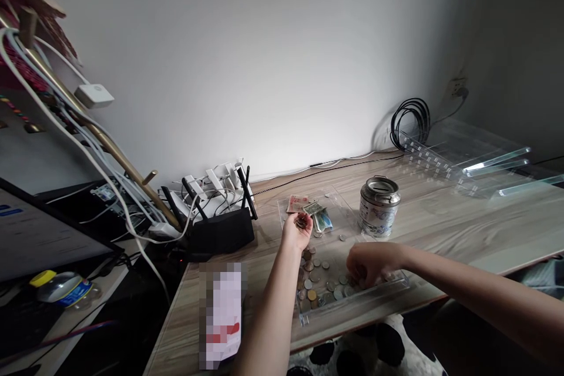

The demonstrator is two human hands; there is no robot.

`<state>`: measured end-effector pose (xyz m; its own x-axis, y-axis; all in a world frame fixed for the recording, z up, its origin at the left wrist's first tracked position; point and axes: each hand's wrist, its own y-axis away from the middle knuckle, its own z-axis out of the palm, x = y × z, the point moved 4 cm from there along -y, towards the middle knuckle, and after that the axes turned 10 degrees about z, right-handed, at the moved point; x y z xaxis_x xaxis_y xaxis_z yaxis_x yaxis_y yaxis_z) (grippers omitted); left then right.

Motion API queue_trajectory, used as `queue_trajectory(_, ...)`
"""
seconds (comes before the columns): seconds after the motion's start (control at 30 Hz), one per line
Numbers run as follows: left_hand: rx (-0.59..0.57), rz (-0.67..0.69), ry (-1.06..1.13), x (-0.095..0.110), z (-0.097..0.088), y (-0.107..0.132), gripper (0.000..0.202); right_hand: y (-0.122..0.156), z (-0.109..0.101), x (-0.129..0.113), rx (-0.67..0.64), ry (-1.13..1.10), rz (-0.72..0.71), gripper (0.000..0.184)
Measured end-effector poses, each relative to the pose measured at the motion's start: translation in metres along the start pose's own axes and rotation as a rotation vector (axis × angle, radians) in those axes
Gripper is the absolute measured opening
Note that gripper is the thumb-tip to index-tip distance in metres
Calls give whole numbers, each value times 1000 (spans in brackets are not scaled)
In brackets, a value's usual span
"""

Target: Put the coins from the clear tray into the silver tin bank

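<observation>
My left hand is cupped palm up, with several coins resting in its curled fingers. Below and right of it, my right hand reaches down among loose coins at the front of a clear plastic tray. Its fingers are curled, and their tips are partly hidden, so what they pinch does not show. Just beyond my left hand lie a red banknote, a green banknote and a blue banknote. A metal coin tin with a slotted lid stands upright behind my right hand.
A black router and a crowded power strip sit at the left. Near the front left lies a blurred-out phone-like object. Clear acrylic panels and a black cable coil occupy the right back. A bottle is far left.
</observation>
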<state>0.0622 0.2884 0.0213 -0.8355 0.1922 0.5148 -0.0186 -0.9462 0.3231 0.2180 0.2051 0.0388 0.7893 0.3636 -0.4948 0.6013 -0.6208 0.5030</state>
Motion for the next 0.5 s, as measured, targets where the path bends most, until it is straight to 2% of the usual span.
queue_trajectory(0.07,-31,-42,-50,-4,1,0,17,-6,-15,-4,59,-101,-19,21)
queue_trajectory(0.2,-113,-137,-154,-10,5,5,18,-27,-61,-17,368,-302,-125,20)
queue_trajectory(0.3,-155,-162,-175,-12,9,9,17,-45,-87,-22,542,-353,-144,19)
queue_trajectory(0.37,-189,-162,-163,-13,12,11,16,-53,-95,-24,613,-296,-128,17)
queue_trajectory(0.5,-150,-105,-142,-12,11,10,14,-50,-98,-29,775,-127,-112,21)
